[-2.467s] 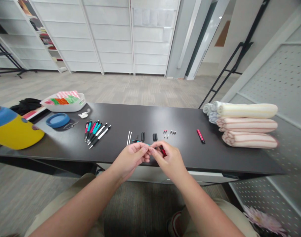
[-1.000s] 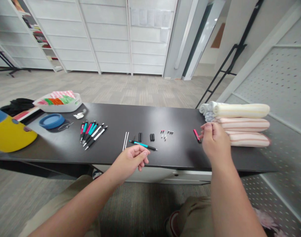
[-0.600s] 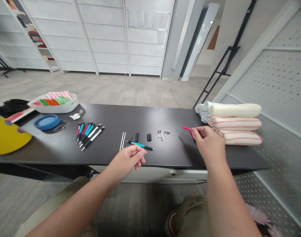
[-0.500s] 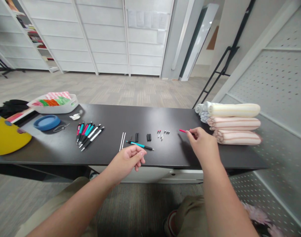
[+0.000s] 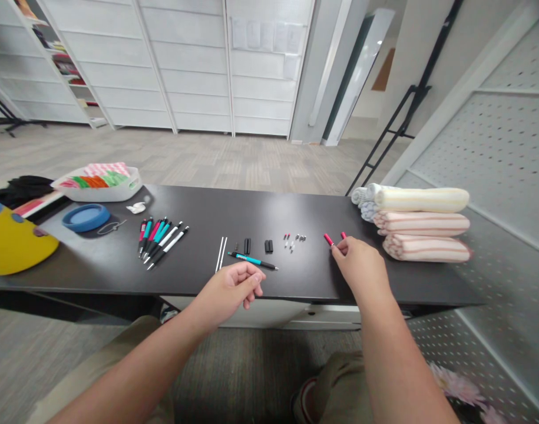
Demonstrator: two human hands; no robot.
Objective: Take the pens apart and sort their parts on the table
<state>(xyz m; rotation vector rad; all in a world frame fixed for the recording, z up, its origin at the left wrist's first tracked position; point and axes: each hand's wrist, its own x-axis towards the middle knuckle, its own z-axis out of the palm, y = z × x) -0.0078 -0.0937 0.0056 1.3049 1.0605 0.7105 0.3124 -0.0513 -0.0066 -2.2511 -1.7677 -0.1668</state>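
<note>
My right hand (image 5: 360, 265) is at the table's front right, its fingertips pinched on a small red pen part (image 5: 328, 239). A second red piece (image 5: 342, 235) shows just past the fingers, and I cannot tell whether it is held. My left hand (image 5: 229, 288) rests loosely over the front edge of the black table (image 5: 296, 218), holding nothing. Nearest to it lies a teal and black pen (image 5: 251, 260). Beyond that are two white sticks (image 5: 221, 254), black pen parts (image 5: 247, 245) and tiny metal and red pen parts (image 5: 293, 240).
Several assembled pens (image 5: 163, 237) lie side by side left of centre. A white tub of colourful cloth (image 5: 96, 182), a blue dish (image 5: 86, 218) and a yellow object (image 5: 13, 247) stand at the left. Rolled striped towels (image 5: 422, 224) are stacked at the right.
My hands have let go of the teal pen, which now lies on the table. My right hand has moved to the red pen and lifted it, and now has red parts at its fingertips.
</note>
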